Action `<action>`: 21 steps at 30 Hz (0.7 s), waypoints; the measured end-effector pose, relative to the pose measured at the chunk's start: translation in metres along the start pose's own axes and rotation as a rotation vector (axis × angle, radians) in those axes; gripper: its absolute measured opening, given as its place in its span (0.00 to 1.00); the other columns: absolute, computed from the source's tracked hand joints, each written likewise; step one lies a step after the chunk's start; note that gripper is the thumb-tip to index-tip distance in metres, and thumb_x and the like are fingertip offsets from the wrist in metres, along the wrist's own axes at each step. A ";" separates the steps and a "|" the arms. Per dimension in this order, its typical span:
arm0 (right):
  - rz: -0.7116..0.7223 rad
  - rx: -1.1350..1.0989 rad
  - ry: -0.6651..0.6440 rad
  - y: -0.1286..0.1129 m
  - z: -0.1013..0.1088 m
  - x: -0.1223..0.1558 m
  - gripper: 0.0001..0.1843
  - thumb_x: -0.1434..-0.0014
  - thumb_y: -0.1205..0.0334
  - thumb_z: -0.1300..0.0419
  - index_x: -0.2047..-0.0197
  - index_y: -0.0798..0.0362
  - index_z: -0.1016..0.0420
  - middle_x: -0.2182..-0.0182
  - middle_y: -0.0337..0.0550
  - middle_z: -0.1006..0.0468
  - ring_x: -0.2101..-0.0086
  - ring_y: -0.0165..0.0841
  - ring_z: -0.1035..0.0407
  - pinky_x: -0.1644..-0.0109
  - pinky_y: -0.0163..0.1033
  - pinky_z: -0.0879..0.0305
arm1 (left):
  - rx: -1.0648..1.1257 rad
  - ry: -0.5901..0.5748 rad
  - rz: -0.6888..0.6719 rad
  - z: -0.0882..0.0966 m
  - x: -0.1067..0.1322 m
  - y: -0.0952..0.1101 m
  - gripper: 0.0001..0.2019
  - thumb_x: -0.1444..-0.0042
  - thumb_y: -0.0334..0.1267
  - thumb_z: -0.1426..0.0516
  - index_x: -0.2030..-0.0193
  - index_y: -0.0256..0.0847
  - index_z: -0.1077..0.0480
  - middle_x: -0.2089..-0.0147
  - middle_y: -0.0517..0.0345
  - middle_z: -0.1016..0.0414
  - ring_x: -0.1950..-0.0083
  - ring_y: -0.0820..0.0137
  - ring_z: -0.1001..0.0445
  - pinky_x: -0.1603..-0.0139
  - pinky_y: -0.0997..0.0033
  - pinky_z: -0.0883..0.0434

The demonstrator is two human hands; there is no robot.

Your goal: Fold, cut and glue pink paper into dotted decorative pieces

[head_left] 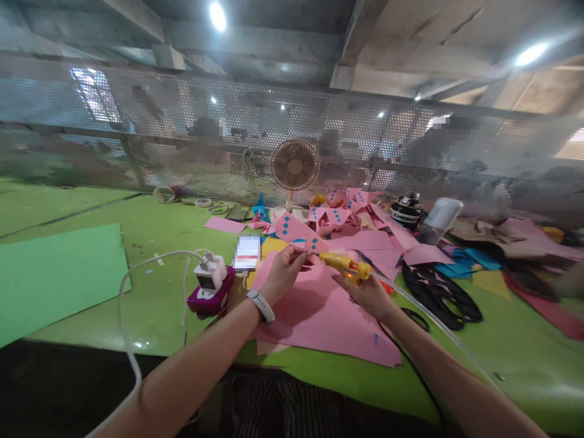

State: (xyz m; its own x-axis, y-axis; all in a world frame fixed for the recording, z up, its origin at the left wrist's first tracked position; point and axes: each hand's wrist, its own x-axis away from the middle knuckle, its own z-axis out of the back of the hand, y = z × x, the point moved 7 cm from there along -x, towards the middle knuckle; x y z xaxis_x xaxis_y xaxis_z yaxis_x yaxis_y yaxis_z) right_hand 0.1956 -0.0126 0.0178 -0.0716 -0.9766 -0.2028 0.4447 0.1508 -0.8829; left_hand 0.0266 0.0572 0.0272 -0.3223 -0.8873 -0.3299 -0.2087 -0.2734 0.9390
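In the head view my right hand (365, 293) is wrapped round a yellow hot glue gun (344, 265), whose nozzle points left. A clear glue stick trails from its back end. My left hand (288, 272), with a pale watch on the wrist, pinches the edge of a pink foam piece (316, 241) marked with blue diamonds. The nozzle tip is close to that edge; whether it touches I cannot tell. Beneath both hands lies a large pink sheet (319, 322) on the green table. Behind them is a heap of similar pink pieces (351, 213) with blue diamonds.
A purple power strip (210, 299) with white chargers stands left of my left arm, its white cable looping across. A phone (247, 250) lies behind it. Farther back are a small fan (294, 165), a dark jar (407, 211) and a mesh screen. Black cut-outs (440, 295) lie at right.
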 end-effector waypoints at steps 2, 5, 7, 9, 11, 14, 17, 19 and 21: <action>0.000 -0.013 -0.010 0.000 -0.001 0.000 0.22 0.49 0.46 0.40 0.57 0.53 0.28 0.84 0.34 0.35 0.85 0.25 0.46 0.83 0.33 0.46 | 0.000 -0.002 -0.002 0.000 0.000 0.000 0.10 0.46 0.42 0.42 0.65 0.36 0.34 0.66 0.55 0.26 0.66 0.72 0.26 0.62 0.69 0.27; -0.018 -0.008 0.009 0.001 0.000 0.000 0.22 0.49 0.46 0.40 0.58 0.54 0.27 0.85 0.34 0.36 0.85 0.25 0.45 0.82 0.33 0.45 | 0.001 -0.001 -0.005 0.000 0.000 0.000 0.10 0.46 0.42 0.42 0.65 0.36 0.34 0.66 0.55 0.26 0.66 0.72 0.26 0.62 0.68 0.27; -0.022 -0.013 0.031 0.001 0.001 0.001 0.21 0.49 0.46 0.39 0.59 0.55 0.27 0.86 0.33 0.37 0.85 0.25 0.45 0.83 0.33 0.45 | -0.002 0.001 -0.008 0.000 0.000 -0.001 0.11 0.46 0.43 0.42 0.65 0.36 0.34 0.66 0.55 0.26 0.66 0.72 0.26 0.62 0.68 0.27; -0.012 -0.033 0.033 0.000 0.001 0.001 0.21 0.50 0.47 0.39 0.60 0.54 0.27 0.86 0.33 0.37 0.85 0.25 0.46 0.83 0.33 0.45 | -0.002 0.000 -0.012 0.000 0.000 -0.001 0.11 0.46 0.43 0.42 0.65 0.37 0.33 0.66 0.56 0.27 0.65 0.72 0.26 0.62 0.68 0.27; -0.003 -0.055 0.029 0.000 0.001 0.001 0.21 0.50 0.47 0.39 0.60 0.54 0.27 0.85 0.32 0.37 0.85 0.25 0.46 0.83 0.33 0.46 | 0.003 -0.003 -0.014 0.000 0.000 0.000 0.11 0.46 0.43 0.42 0.65 0.37 0.33 0.66 0.56 0.27 0.65 0.72 0.26 0.62 0.69 0.27; 0.011 -0.081 0.027 -0.001 0.000 0.001 0.20 0.50 0.47 0.39 0.59 0.52 0.27 0.85 0.32 0.37 0.85 0.25 0.46 0.83 0.32 0.46 | 0.011 -0.007 -0.017 0.000 0.000 0.000 0.11 0.46 0.43 0.42 0.65 0.37 0.33 0.66 0.56 0.27 0.65 0.72 0.27 0.63 0.70 0.27; 0.010 -0.068 0.023 0.000 -0.001 0.001 0.20 0.50 0.47 0.39 0.60 0.53 0.27 0.86 0.32 0.37 0.85 0.25 0.46 0.83 0.33 0.46 | 0.011 -0.004 -0.016 0.000 0.000 0.001 0.11 0.46 0.43 0.42 0.65 0.37 0.33 0.66 0.56 0.27 0.65 0.72 0.27 0.63 0.70 0.27; -0.004 -0.048 0.022 0.002 -0.001 0.000 0.20 0.50 0.47 0.39 0.61 0.53 0.27 0.86 0.32 0.37 0.86 0.25 0.46 0.83 0.33 0.46 | 0.006 0.001 -0.014 0.000 0.000 0.001 0.11 0.46 0.43 0.42 0.65 0.37 0.33 0.66 0.56 0.27 0.65 0.72 0.26 0.63 0.69 0.27; -0.011 -0.042 0.027 0.004 0.000 0.000 0.20 0.50 0.47 0.38 0.60 0.54 0.27 0.86 0.33 0.36 0.86 0.25 0.46 0.83 0.33 0.47 | 0.001 0.004 -0.010 0.000 0.000 0.001 0.11 0.46 0.43 0.42 0.64 0.37 0.33 0.66 0.55 0.26 0.65 0.72 0.26 0.63 0.69 0.27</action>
State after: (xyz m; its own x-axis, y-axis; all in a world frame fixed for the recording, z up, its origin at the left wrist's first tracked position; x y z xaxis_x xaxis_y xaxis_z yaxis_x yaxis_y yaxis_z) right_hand 0.1972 -0.0116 0.0143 -0.1001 -0.9738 -0.2040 0.4063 0.1472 -0.9018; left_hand 0.0265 0.0571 0.0281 -0.3160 -0.8861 -0.3392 -0.2125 -0.2824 0.9355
